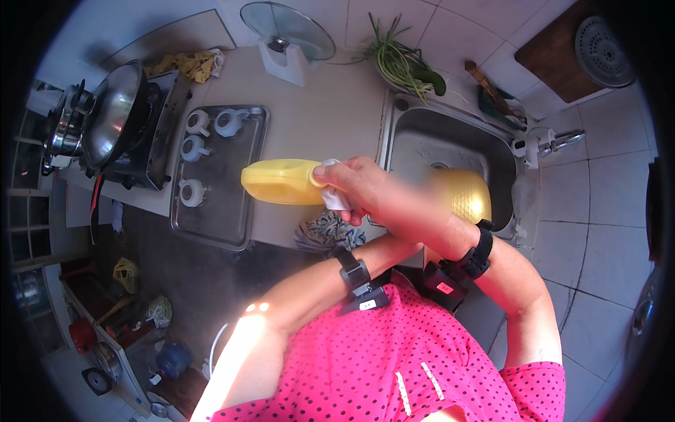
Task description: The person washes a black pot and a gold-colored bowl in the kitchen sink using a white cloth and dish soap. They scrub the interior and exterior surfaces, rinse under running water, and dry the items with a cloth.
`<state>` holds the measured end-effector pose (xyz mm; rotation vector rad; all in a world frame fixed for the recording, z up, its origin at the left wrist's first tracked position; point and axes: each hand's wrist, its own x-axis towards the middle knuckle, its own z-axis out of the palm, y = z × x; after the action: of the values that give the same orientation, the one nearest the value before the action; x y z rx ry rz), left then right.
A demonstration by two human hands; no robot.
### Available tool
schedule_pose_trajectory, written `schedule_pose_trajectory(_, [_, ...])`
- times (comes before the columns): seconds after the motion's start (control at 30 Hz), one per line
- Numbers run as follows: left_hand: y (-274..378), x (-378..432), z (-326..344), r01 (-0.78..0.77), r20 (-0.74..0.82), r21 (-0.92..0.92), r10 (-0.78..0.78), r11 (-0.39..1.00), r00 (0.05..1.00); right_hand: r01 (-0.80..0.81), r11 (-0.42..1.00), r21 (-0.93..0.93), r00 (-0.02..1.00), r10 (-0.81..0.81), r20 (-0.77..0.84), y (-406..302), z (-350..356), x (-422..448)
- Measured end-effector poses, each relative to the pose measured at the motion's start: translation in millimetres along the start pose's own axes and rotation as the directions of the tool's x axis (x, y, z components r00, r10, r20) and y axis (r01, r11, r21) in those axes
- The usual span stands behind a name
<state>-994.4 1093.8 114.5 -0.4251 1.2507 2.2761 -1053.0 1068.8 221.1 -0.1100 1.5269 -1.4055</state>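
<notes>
My right hand [364,187] is closed around the neck end of a yellow plastic bottle [282,182], with the thumb on its rim. The bottle lies sideways in the air, its base pointing left toward the metal tray. White cloth or tissue [335,199] shows between the fingers and the bottle. My left forearm crosses beneath the right one, and the left hand is hidden behind it. Just past the crossing, a gold-coloured dimpled metal vessel [471,195] sits in the steel sink [448,118], partly covered by a blurred patch.
A metal tray [224,174] carries several white cups [191,193]. Left of it stands a gas stove [163,137] with a wok [113,116]. A patterned cloth [329,232] hangs at the counter's front edge. Green vegetables [406,66] and a glass lid [295,26] are behind.
</notes>
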Motion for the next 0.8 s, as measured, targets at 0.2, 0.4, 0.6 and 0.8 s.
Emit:
schedule_pose_trajectory(0.2, [7, 5, -2, -0.076, -0.041, 0.065, 0.079, 0.995, 0.996, 0.095, 0.995, 0.026, 0.995, -0.095, -0.002, 6, 4, -4])
schedule_pose_trajectory(0.4, [8, 8, 5, -0.115, -0.089, 0.149, 0.129, 0.982, 0.988, 0.051, 0.991, 0.12, 0.99, -0.066, 0.127, 13, -1, -5])
schedule_pose_trajectory(0.6, [15, 9, 18, -0.166, -0.127, 0.277, 0.207, 0.946, 0.97, -0.081, 0.942, 0.324, 0.942, -0.034, 0.334, 16, -9, -7])
schedule_pose_trajectory(0.8, [11, 28, 30, -0.117, -0.175, 0.019, 0.119, 0.993, 0.977, -0.094, 0.994, 0.049, 0.984, 0.085, 0.157, 16, -2, 3])
